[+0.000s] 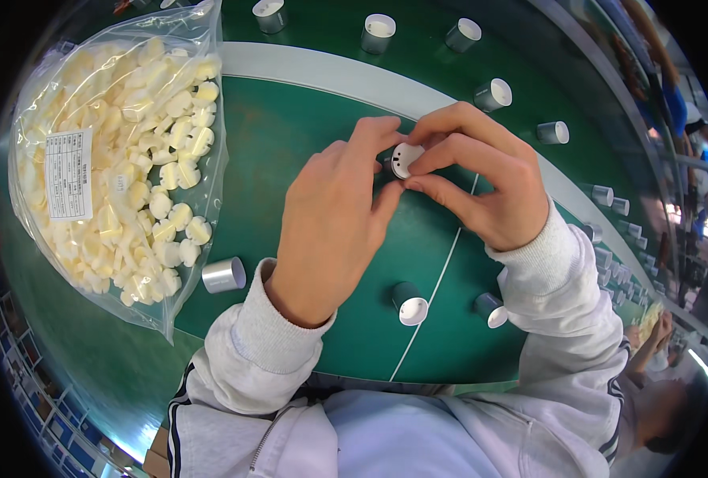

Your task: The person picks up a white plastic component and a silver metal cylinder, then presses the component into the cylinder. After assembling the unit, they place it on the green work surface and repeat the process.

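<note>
head view: i'm seating a white cap [406, 158] onto a small metal cylinder [389, 166], my left hand [330, 231] and right hand [477, 175] both pinching it above the green belt [290, 143]. next, i judge, a square press. capped cylinders [409, 303] lie near; the bag of caps [123, 159] sits left, nothing blocking.

Left hand [330, 231] and right hand [481, 179] pinch a white cap [405, 159] over the green belt [290, 135].
</note>
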The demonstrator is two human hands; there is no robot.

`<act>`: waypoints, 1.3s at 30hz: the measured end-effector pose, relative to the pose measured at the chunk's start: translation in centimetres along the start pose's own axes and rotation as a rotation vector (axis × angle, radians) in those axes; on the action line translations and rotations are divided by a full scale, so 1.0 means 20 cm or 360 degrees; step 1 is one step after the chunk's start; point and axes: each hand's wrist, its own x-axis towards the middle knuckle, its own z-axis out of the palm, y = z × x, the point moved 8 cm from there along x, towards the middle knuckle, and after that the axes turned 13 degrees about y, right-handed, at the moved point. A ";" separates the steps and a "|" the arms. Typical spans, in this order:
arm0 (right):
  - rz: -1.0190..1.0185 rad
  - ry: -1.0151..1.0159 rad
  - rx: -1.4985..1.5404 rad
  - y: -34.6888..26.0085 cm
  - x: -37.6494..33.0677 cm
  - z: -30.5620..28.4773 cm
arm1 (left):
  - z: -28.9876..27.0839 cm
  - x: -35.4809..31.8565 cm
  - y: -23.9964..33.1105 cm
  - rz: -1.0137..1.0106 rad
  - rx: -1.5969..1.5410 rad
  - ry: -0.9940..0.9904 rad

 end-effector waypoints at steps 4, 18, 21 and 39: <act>0.0013 -0.0002 0.0000 0.00 -0.01 0.00 | 0.00 0.00 0.01 0.0003 -0.0020 0.0002; -0.0224 -0.0063 -0.0509 -0.08 0.00 -0.01 | 0.01 -0.01 0.03 0.0055 -0.0031 -0.0023; -0.0216 -0.0083 -0.0566 -0.07 0.01 0.00 | 0.00 -0.01 0.03 0.0039 0.0019 -0.0035; -0.0896 -0.0195 -0.0960 -0.23 0.05 0.09 | 0.00 -0.02 0.05 -0.0033 -0.0027 -0.0011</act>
